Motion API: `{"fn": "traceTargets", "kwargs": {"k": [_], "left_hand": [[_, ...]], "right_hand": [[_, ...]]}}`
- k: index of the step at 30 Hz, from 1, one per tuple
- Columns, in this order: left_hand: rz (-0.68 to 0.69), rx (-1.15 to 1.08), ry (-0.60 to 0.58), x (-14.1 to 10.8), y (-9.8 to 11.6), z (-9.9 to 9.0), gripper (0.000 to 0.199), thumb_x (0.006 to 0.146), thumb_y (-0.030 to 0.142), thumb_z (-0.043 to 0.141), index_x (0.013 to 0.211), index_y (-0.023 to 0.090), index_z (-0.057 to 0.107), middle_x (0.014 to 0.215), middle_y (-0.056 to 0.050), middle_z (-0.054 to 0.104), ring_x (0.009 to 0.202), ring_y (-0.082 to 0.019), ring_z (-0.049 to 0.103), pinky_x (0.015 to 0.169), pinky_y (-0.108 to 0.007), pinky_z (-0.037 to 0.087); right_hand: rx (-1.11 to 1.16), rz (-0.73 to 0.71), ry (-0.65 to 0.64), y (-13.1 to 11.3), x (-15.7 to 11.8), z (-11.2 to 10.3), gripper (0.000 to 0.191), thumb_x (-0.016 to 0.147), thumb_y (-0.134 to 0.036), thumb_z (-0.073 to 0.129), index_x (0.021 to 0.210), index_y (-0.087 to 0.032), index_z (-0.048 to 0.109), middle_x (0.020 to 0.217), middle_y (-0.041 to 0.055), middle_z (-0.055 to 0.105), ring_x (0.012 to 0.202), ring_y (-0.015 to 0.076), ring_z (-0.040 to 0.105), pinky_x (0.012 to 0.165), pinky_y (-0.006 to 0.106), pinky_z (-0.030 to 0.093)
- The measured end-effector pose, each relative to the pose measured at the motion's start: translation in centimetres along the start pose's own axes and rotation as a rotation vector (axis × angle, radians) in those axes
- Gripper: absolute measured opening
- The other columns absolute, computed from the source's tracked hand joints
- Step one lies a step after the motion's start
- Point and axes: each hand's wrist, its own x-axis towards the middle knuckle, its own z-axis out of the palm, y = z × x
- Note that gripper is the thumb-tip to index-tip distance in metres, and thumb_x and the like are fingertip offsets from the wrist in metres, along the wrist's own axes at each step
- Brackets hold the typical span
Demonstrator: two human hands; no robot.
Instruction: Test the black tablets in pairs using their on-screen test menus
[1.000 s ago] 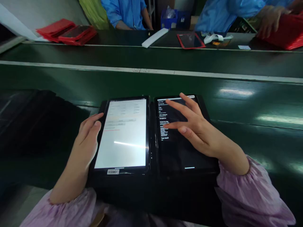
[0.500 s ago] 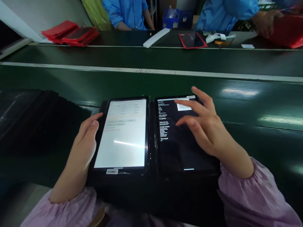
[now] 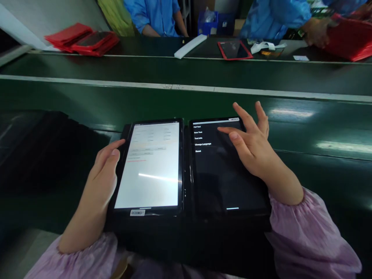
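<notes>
Left hand (image 3: 100, 182) lies along the left edge of the pale-screened tablet (image 3: 152, 176), thumb beside the fingers; whether it grips cannot be determined. Right hand (image 3: 252, 149) is spread wide, holding nothing, above the upper part of the dark-screened tablet (image 3: 222, 182); fingertip contact cannot be confirmed. Both tablets, rectangular and glossy, lie side by side between the hands. Container noted: blue bin (image 3: 207, 29), well beyond the right hand, holding crumpled clear plastic (image 3: 209, 15). Tabletop (image 3: 162, 101) ahead of the hands: green, smooth, reflective. Red sleeves (image 3: 68, 35), flat and stacked, lie far ahead of the left hand; a straight white bar (image 3: 190, 45), far ahead between both.
</notes>
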Motion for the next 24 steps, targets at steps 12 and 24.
{"fn": "traceTargets", "kwargs": {"k": [12,24], "left_hand": [[0.053,-0.008,-0.008,0.5,-0.9,0.0,0.037,0.106,0.028,0.053,0.133,0.024,0.078,0.154,-0.004,0.069,0.147,-0.028,0.061,0.129,-0.045,0.045],[0.166,0.012,-0.043,1.5,-2.5,-0.5,0.034,0.101,0.039,0.060,0.123,0.024,0.080,0.158,-0.004,0.067,0.150,-0.032,0.058,0.129,-0.049,0.045]], "right_hand": [[0.028,-0.067,0.116,-0.3,0.2,-0.6,0.051,0.115,-0.049,0.040,0.104,-0.030,0.087,0.162,0.0006,0.063,0.167,0.0447,0.029,0.132,0.074,0.032],[0.084,-0.207,-0.037,-1.1,0.2,-1.0,0.041,0.110,-0.029,0.049,0.100,-0.030,0.089,0.156,0.0015,0.068,0.167,0.0375,0.033,0.129,0.069,0.045]]}}
